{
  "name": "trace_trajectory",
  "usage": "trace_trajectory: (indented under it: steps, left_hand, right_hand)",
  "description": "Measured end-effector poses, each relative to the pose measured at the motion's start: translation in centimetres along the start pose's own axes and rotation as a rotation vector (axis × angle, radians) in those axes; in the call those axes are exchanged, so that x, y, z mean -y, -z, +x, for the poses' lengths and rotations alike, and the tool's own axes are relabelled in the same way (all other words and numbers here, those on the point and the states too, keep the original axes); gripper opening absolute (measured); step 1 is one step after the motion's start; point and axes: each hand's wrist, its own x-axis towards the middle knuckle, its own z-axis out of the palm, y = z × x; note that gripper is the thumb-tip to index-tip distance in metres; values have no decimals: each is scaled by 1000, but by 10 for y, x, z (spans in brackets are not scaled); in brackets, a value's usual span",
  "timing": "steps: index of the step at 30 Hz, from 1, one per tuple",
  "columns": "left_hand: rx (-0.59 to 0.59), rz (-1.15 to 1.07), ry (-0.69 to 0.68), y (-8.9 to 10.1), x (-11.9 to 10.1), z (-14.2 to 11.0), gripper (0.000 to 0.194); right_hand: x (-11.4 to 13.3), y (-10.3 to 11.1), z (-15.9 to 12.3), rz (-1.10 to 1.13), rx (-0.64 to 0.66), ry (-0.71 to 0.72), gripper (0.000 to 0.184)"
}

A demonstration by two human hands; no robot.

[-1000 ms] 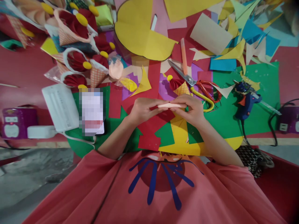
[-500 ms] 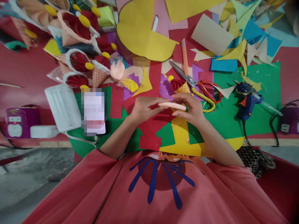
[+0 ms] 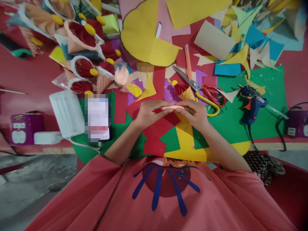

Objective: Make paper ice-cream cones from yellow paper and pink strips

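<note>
Pale-pink strip (image 3: 172,107) lies crosswise between left hand (image 3: 149,112) and right hand (image 3: 197,113), each grip pinching it.

Scissors (image 3: 197,86) are lying just beyond the right hand (image 3: 197,114); a glue gun (image 3: 254,110) is resting right of them, a smartphone (image 3: 98,115) left.

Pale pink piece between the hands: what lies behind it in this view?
Red paper and a yellow strip show around the pale pink piece. What lies directly behind it, or behind the left hand and right hand, is covered.
</note>
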Motion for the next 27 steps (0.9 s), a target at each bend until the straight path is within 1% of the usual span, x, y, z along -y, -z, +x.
trace_trajectory:
  steps: [2,3,4,6,8,11,12,15,16,17,20,21,23,24,27]
  left_hand:
    - [-14,-5,21,1,1,1,23]
    - [-16,-2,37,1,1,1,25]
    - [-12,3,55,2,2,1,27]
    - [4,2,88,2,3,1,33]
    - [19,-48,108,0,3,1,38]
    - [20,-138,115,-5,2,0,48]
    - [21,-146,118,-6,2,0,46]
    - [26,-148,148,-9,-1,1,26]
    - [26,-157,154,-9,-1,1,23]
    - [26,-162,157,-9,-2,2,22]
    - [13,-138,146,-6,-3,3,26]
    - [8,-122,137,-5,-4,3,27]
    - [2,-94,114,-4,-5,3,26]
    - [-10,-81,101,-4,-5,3,25]
    - [-31,-20,65,-4,-4,1,26]
  right_hand:
    - [-2,0,0,55,13,-34,44]
    - [-2,0,0,68,21,-33,51]
    - [-2,0,0,59,26,-19,51]
    - [-2,1,1,-9,22,29,34]
    - [-1,2,1,-77,13,74,17]
    - [-2,2,1,-104,-16,117,13]
    - [-2,2,1,-103,-25,129,12]
    - [-2,2,-1,-90,-26,142,9]
    - [-2,2,-1,-81,-14,133,9]
    - [-2,2,-2,-64,0,114,13]
    - [0,2,-3,20,42,12,37]
    - [1,3,-3,41,54,-24,43]
    - [1,3,-3,63,68,-66,43]
    - [2,3,-3,75,73,-75,43]
    - [2,3,-2,116,70,-80,48]
